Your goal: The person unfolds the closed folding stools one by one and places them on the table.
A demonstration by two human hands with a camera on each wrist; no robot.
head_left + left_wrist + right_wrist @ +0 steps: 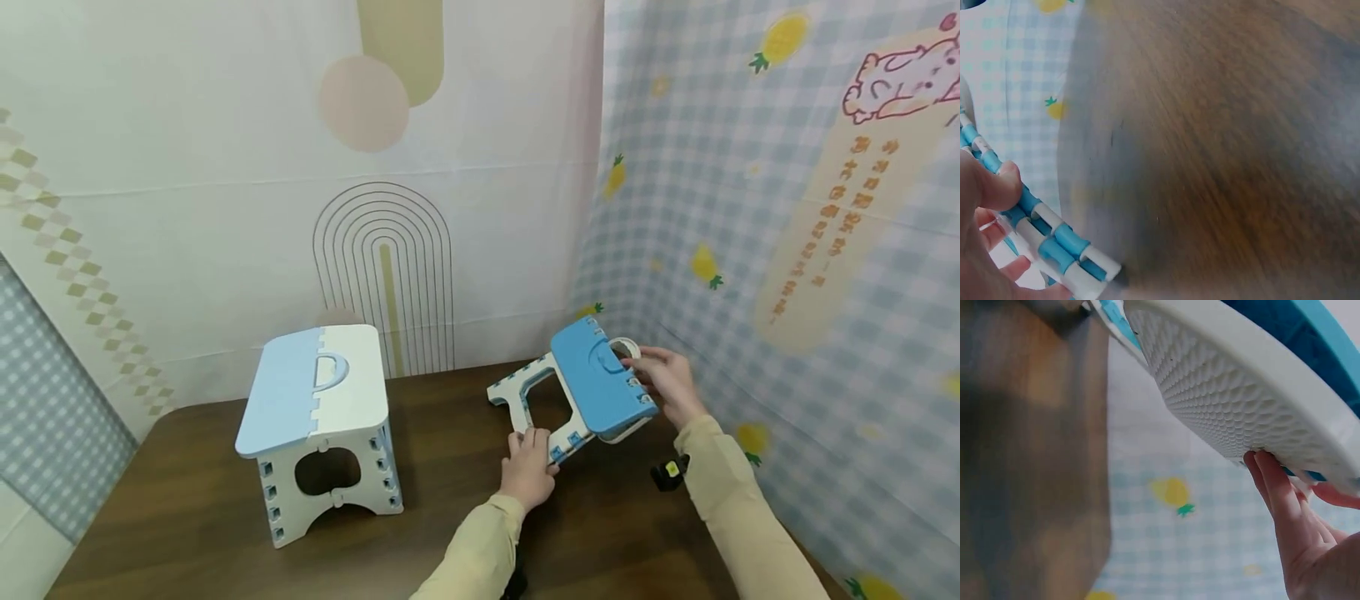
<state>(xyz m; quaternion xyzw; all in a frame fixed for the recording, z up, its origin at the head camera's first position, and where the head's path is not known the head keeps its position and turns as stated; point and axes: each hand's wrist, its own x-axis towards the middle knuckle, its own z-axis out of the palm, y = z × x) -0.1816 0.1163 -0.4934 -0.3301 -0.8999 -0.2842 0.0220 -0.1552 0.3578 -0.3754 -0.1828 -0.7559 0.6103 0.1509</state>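
Stool (577, 390) between left fingers (537, 438) on legs (517, 392), right fingers (649, 364) on seat (596, 387)

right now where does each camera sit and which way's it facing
Head: on the head, facing forward and down over the table; left fingers, right fingers and sleeves show.
Left wrist: on that wrist, facing mostly table, the tilted stool at lower left; left fingers show.
Right wrist: on that wrist, facing that stool's dimpled white surface; right fingers show.
Both wrist views share this stool.
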